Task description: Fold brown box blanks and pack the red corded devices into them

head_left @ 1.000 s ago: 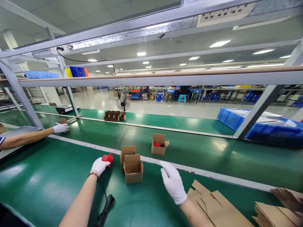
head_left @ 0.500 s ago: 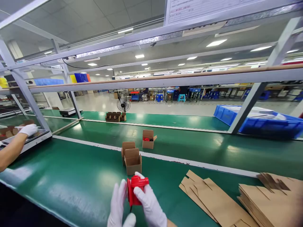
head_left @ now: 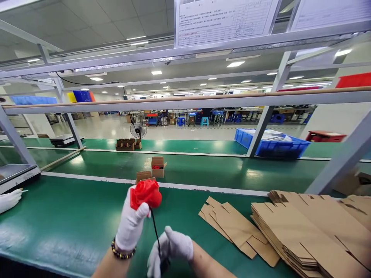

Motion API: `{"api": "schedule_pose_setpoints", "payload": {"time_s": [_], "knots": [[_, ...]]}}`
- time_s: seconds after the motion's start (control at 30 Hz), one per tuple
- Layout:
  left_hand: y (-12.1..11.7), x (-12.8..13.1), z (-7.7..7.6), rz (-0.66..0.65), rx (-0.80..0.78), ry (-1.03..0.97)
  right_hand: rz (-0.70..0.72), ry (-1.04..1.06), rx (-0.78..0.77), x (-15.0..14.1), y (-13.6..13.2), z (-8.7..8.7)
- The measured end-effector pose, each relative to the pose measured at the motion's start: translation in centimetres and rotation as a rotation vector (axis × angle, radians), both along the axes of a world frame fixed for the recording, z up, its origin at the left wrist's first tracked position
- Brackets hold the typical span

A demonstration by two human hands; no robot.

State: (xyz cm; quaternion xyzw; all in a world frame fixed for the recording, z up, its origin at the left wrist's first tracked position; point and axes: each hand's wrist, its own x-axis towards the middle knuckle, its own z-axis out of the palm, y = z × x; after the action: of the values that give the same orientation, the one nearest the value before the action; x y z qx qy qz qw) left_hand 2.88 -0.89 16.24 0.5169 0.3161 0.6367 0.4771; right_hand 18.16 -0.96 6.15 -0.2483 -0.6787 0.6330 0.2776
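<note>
My left hand [head_left: 130,222], in a white glove, holds up a red plastic device [head_left: 145,193] with a rounded, lobed body. A black cable [head_left: 154,226] hangs from the device down to my right hand [head_left: 172,247]. The gloved fingers of that hand are curled round the cable's lower part, where a dark end piece partly shows. Just behind the device stands an open cardboard box [head_left: 143,176], mostly hidden by it. Farther back, another open box [head_left: 158,172] has red and black contents.
Flat cardboard blanks [head_left: 232,224] and a thick stack of them [head_left: 307,231] lie on the right. A co-worker's gloved hand [head_left: 10,200] is at the left edge, near a scale [head_left: 17,177]. Beyond the metal frame sits a blue crate [head_left: 278,148].
The device has passed from mainly my right hand into my left, raised and turned. My right hand has moved down onto the cable. The view has swung right; the co-worker's hand has left the scale.
</note>
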Motion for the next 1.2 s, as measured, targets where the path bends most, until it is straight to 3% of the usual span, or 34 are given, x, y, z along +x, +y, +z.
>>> {"api": "schedule_pose_setpoints", "payload": {"time_s": [0.07,0.13,0.2,0.27,0.37,0.47,0.57,0.77,0.83,0.93,1.0,1.07,1.13,1.2], "knots": [[2.1,-2.1,0.0,0.148,0.033,0.009,0.114,0.019,-0.125,1.1,-1.7,-0.7],[3.4,-4.0,-1.0,0.169,-0.006,0.147,0.152,-0.032,-0.17,3.3,-3.0,0.7],[3.3,-4.7,-2.9,0.019,-0.114,0.382,0.101,-0.239,0.016,5.6,-3.4,3.9],[2.0,-4.0,-5.0,-0.22,-0.176,0.606,0.019,-0.425,0.266,6.8,-2.9,8.1],[-0.7,-1.5,-7.1,-0.382,-0.121,0.903,-0.117,-0.508,0.242,6.1,-1.1,12.7],[-2.5,0.8,-7.6,-0.301,-0.099,1.236,-0.123,-0.638,0.147,3.7,0.9,13.6],[-3.0,1.5,-8.2,-0.209,-0.164,1.361,-0.082,-0.678,0.168,2.5,2.6,12.3],[-3.7,0.0,-10.9,-0.329,-0.313,0.466,0.079,-0.172,-0.063,5.4,4.7,7.9],[-3.6,-0.8,-11.1,-0.276,-0.324,0.355,0.091,-0.124,-0.102,5.7,4.6,5.7],[-2.7,-1.5,-11.1,-0.129,-0.439,-0.048,0.037,-0.108,-0.108,4.3,3.1,2.1],[-1.8,-1.7,-11.5,-0.077,-0.592,-0.298,-0.094,-0.239,0.104,2.8,1.7,0.5],[-1.2,-1.6,-12.5,-0.127,-0.729,-0.384,-0.153,-0.509,0.511,1.7,0.3,-0.2],[-1.1,-1.3,-13.7,-0.2,-0.794,-0.419,-0.103,-0.77,0.939,1.1,-0.5,0.1],[-1.3,-0.9,-14.6,-0.226,-0.832,-0.476,-0.016,-0.902,1.237,1.1,-0.6,0.9]]}}
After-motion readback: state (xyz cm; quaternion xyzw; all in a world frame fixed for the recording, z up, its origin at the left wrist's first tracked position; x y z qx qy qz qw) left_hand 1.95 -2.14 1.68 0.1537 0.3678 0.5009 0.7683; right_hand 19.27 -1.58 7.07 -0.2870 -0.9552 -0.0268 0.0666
